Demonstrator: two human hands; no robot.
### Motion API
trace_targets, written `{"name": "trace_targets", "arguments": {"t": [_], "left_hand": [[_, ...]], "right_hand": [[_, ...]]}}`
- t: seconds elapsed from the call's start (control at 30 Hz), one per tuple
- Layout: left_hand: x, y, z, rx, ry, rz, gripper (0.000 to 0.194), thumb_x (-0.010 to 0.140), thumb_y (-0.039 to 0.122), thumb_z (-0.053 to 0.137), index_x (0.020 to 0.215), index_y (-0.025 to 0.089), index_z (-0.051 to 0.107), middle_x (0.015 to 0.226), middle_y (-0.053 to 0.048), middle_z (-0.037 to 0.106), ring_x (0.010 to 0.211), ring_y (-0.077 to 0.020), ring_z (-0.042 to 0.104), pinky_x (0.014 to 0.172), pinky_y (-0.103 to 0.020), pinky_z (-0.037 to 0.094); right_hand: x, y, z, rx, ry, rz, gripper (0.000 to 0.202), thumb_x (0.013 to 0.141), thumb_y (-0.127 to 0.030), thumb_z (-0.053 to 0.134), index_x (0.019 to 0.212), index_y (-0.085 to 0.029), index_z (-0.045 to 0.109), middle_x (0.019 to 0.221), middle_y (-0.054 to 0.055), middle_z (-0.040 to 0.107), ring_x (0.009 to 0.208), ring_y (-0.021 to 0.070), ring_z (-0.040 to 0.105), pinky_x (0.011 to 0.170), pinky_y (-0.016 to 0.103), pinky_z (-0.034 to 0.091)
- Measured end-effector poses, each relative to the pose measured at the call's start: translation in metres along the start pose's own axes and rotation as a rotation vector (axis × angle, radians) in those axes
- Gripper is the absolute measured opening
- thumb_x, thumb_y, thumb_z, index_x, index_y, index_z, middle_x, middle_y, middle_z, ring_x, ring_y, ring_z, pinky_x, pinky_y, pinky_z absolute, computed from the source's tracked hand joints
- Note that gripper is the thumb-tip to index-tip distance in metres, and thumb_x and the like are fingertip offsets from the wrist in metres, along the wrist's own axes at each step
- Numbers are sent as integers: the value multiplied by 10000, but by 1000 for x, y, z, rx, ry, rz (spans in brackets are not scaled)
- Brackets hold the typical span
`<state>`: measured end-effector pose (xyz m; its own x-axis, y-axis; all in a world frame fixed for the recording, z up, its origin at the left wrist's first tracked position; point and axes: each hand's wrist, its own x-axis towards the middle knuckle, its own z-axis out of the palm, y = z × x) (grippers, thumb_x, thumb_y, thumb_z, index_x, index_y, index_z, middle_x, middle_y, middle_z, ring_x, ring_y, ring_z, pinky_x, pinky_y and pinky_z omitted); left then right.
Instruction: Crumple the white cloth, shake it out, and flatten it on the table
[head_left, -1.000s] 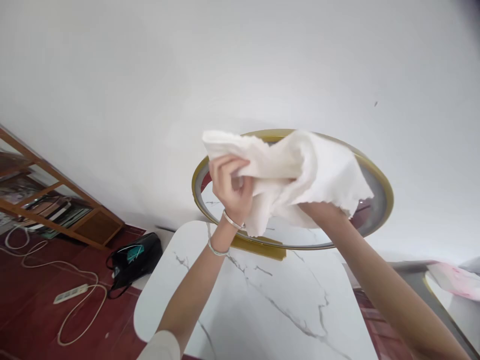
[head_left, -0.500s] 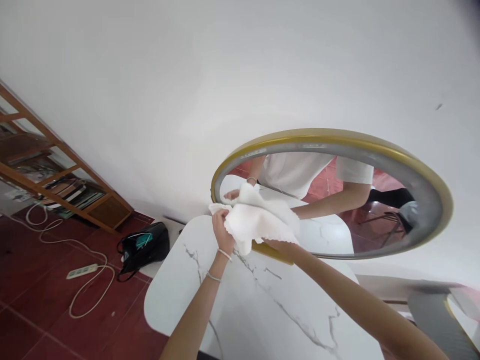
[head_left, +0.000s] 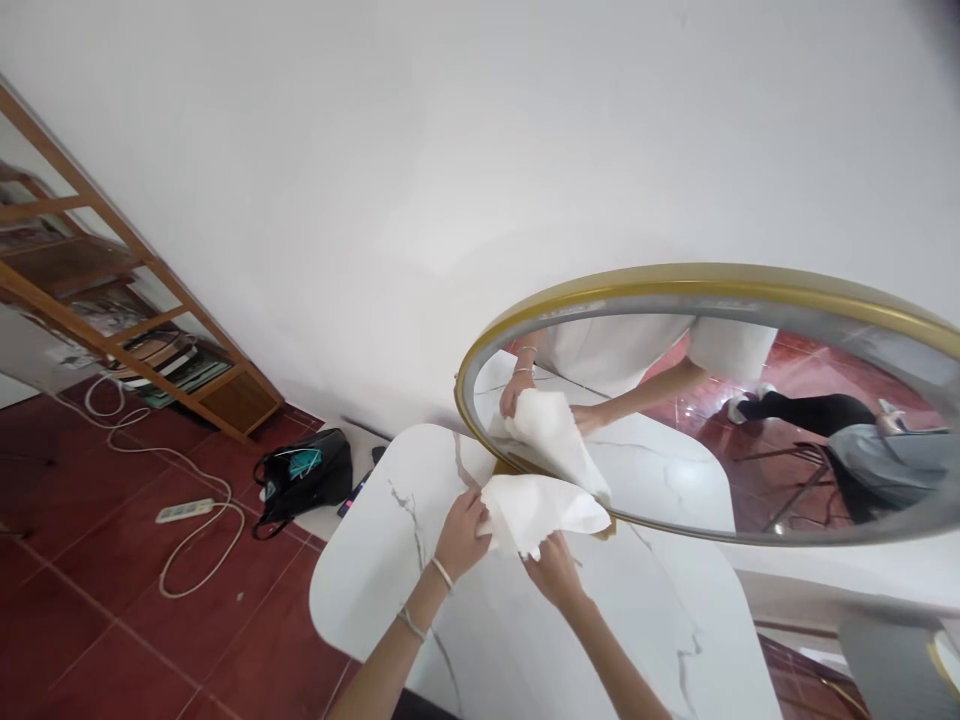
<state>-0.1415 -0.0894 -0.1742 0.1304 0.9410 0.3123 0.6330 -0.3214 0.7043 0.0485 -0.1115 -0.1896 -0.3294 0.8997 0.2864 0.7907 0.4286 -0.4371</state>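
Note:
A white cloth (head_left: 536, 508), thin and crumpled, is held between my two hands over the tabletop. My left hand (head_left: 465, 528) has its fingers closed on the cloth's left edge. Below the cloth, my right hand (head_left: 553, 570) pinches its lower edge, with some fingertips hidden under it. Just beyond stands an oval mirror (head_left: 675, 440) with a gold frame, reflecting the cloth, both hands and my body. The mirror's gold base (head_left: 604, 528) shows partly behind the cloth. Under everything lies a white marble-patterned table (head_left: 525, 640).
Left of the table, a black bag (head_left: 307, 478) with a teal item inside rests by the wall. A power strip (head_left: 184, 510) and its looping cord lie on the red tile floor. A wooden shelf (head_left: 142, 270) leans at far left. A seated person (head_left: 885, 460) appears in the mirror.
The cloth has come down and back from the mirror, toward me, in both hands. My right hand has drawn back to the cloth's lower edge. The view has shifted slightly.

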Motion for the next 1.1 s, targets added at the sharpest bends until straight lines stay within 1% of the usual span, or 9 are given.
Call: {"name": "trace_targets", "arguments": {"t": [0.13,0.27,0.33,0.5,0.6,0.7,0.83,0.97,1.1], "left_hand": [[-15,21,-27,40,-100,119,282,556,-30,380,694,213,417,797,-29,517,770,-184,491,702,-314,451],[-26,35,-46,56,-137,239,330,508,-53,358,702,214,375,785,-16,485,769,-175,464,711,-303,423],[-28,37,-51,65,-145,268,335,502,-55,355,700,215,366,786,-14,483,773,-175,464,710,-304,414],[-28,36,-56,75,-175,279,337,512,-64,344,694,218,374,781,-11,484,778,-177,474,714,-308,407],[-28,36,-58,85,-204,296,328,528,-66,348,688,216,398,786,-12,492,770,-177,466,721,-309,409],[-30,38,-62,74,-231,305,325,538,-66,358,691,213,424,792,-13,501,774,-177,471,736,-309,416],[-32,40,-76,71,-272,243,287,661,-34,444,783,217,511,860,-15,545,842,-188,512,780,-314,440],[-31,37,-98,41,-308,139,351,789,274,664,1114,246,536,1060,-32,612,953,-217,564,851,-344,457],[-33,32,-110,39,-351,108,242,887,372,564,1098,254,558,1045,-19,646,960,-202,594,873,-341,436]], "right_hand": [[-30,-29,-5,162,392,286,388,864,-373,555,1192,-165,541,1037,161,663,962,285,639,800,422,554],[-37,-42,-21,419,663,447,887,778,-383,701,1433,-237,121,1154,152,565,872,211,646,782,403,568],[-37,-41,-37,492,582,398,875,811,-344,669,1448,-289,71,1195,132,549,893,192,650,817,413,562],[-42,-28,-64,400,171,267,395,946,-270,386,1336,-284,446,1303,99,540,1138,217,575,935,405,505],[-41,-19,-56,281,188,306,420,906,-252,421,1321,-259,481,1184,87,594,1008,202,608,862,372,531],[-35,-12,-42,166,300,311,314,840,-200,441,1090,-227,630,944,73,606,844,200,595,719,345,542],[-28,-9,-44,12,438,271,227,842,-189,428,870,-217,651,1065,113,577,1034,269,535,838,469,497],[-26,-11,-64,98,361,214,170,916,-263,420,913,-234,587,992,67,653,1039,242,577,887,451,492],[-23,-15,-79,146,219,137,194,927,-231,399,933,-244,593,929,55,676,852,201,626,725,342,527]]}}
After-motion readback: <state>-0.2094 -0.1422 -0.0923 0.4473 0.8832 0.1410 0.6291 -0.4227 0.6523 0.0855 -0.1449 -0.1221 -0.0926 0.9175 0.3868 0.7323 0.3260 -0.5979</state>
